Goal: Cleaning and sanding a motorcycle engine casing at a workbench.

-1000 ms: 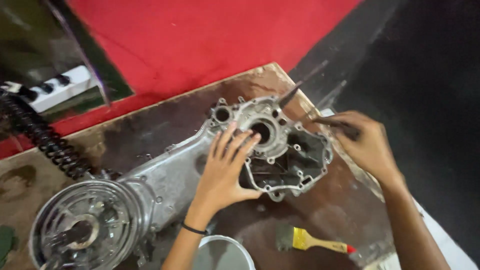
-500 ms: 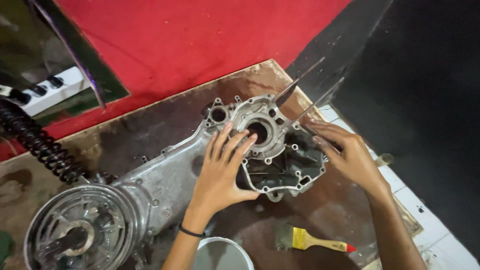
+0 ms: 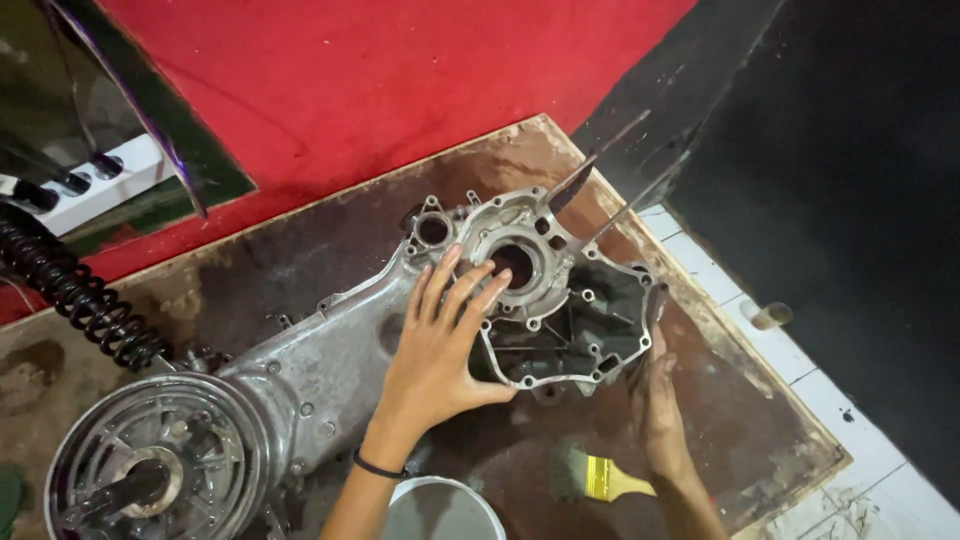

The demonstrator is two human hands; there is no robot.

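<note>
Your left hand [image 3: 440,345] lies flat, palm down, fingers spread apart, on the engine crankcase [image 3: 520,300]; your fingertips [image 3: 452,258] reach the rim of the round bearing bore [image 3: 515,265]. It grips nothing; it presses on the casting. A dark band [image 3: 378,466] circles that wrist.

Your right hand [image 3: 655,395] stands on edge against the casing's right flank, fingers together and extended, touching the gasket flange near its lower right corner. It is not closed on anything.

The crankcase is bare, dull grey aluminium, grimy, with a dark open cavity on its right half and bolt holes around the flange. It lies flat on a stained brown board [image 3: 760,420], and its long arm runs to lower left, ending at a round finned clutch drum [image 3: 150,470].

Two thin studs [image 3: 620,170] rise from the casing's upper right. A yellow-handled paintbrush [image 3: 600,478] lies on the board just below your right hand. A white container rim [image 3: 440,505] sits between your forearms. A black coil spring [image 3: 75,290] lies at far left.
</note>
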